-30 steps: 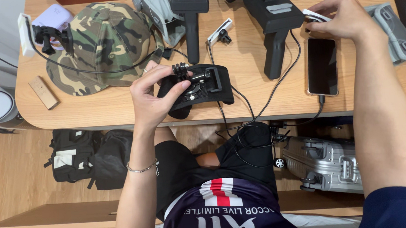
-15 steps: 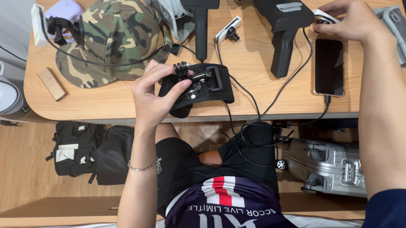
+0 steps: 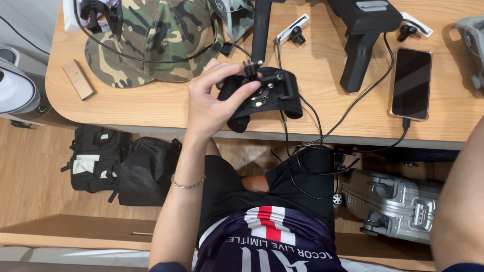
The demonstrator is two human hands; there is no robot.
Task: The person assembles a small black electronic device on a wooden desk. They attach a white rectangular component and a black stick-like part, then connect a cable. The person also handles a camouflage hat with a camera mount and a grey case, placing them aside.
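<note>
My left hand [image 3: 213, 104] grips a black camera mount with a strap [image 3: 269, 96] near the front edge of the wooden table [image 3: 160, 107]. Its thumb and fingers pinch the mount's small upright prongs. A black cable runs from the mount over the table edge. My right forearm [image 3: 472, 164] comes up the right side of the head view. The right hand itself is cut off past the top edge. A black phone [image 3: 411, 83] lies face up, plugged into a cable, left of that forearm.
A camouflage cap [image 3: 153, 32] lies at the back left, with a small wooden block [image 3: 78, 79] near it. A black handheld grip [image 3: 363, 32] and a grey device [image 3: 481, 49] sit at the back. Under the table are a black backpack [image 3: 113, 165] and a silver suitcase [image 3: 398, 205].
My right hand has lifted from beside the phone and left the view at the top. My left hand stays on the mount, fingers now pinching its prongs.
</note>
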